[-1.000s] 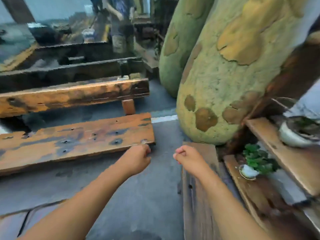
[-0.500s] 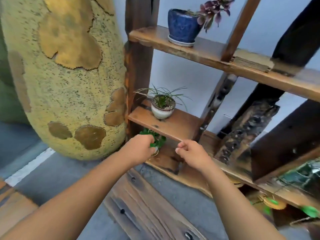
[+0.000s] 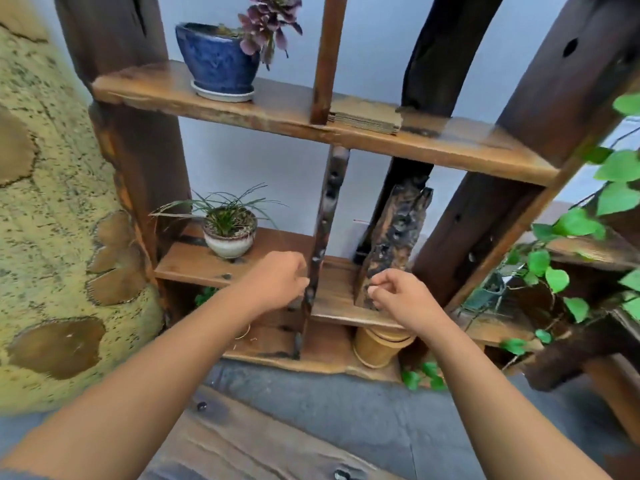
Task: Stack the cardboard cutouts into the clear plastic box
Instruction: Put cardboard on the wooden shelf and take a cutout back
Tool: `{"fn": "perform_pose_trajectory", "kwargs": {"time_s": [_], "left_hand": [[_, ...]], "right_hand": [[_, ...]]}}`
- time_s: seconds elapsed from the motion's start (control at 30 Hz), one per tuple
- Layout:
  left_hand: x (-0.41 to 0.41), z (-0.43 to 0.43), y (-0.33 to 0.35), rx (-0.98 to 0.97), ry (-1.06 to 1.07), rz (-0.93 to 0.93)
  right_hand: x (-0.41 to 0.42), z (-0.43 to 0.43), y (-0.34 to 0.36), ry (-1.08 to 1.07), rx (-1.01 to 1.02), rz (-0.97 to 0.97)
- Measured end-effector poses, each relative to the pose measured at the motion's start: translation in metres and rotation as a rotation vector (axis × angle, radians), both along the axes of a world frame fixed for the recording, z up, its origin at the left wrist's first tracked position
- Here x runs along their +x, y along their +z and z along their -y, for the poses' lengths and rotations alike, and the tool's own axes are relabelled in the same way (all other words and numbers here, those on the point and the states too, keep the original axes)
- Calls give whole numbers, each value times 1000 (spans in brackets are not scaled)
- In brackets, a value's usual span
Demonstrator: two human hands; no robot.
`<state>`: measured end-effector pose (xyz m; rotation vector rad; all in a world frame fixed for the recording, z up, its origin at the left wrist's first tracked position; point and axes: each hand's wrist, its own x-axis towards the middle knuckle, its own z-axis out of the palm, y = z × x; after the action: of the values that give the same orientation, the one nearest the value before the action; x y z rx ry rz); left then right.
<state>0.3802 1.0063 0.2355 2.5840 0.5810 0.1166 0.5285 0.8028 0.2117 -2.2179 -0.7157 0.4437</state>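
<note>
A flat stack of brown cardboard cutouts (image 3: 365,118) lies on the upper shelf of a dark wooden rack (image 3: 450,147), right of a thin upright post. No clear plastic box is in view. My left hand (image 3: 278,280) is a loose fist held in front of the middle shelf, well below the stack. My right hand (image 3: 403,299) is also curled shut, just right of it, in front of a charred wood block (image 3: 393,237). Neither hand holds anything.
A blue pot with a purple plant (image 3: 221,60) stands left on the upper shelf. A small white pot of grass (image 3: 228,230) sits on the middle shelf. A bamboo cup (image 3: 379,344) is below. Green vines (image 3: 571,230) hang right; a large yellow-green sculpture (image 3: 52,220) stands left.
My view swung right and up from the wooden benches to the rack; the shelf with the cardboard stack has come into view. Both fists stayed closed in front of me.
</note>
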Motion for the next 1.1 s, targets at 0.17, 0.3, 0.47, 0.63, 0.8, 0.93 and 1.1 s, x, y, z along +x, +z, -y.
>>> {"fn": "perform_pose_trajectory", "kwargs": {"time_s": [0.17, 0.3, 0.47, 0.63, 0.8, 0.93, 1.1], "left_hand": [[44, 33, 32, 82, 12, -21], [73, 42, 55, 111, 45, -27], [102, 28, 88, 134, 87, 7], [140, 1, 136, 200, 75, 147], [185, -36, 186, 257, 78, 268], [222, -63, 204, 202, 88, 223], [266, -74, 204, 242, 118, 28]], "right_hand": [[45, 20, 22, 35, 40, 58], [82, 27, 49, 57, 62, 80], [122, 12, 85, 41, 59, 88], [151, -19, 138, 6, 105, 167], [178, -64, 193, -65, 135, 161], [199, -98, 211, -127, 198, -111], [229, -134, 211, -217, 139, -125]]}}
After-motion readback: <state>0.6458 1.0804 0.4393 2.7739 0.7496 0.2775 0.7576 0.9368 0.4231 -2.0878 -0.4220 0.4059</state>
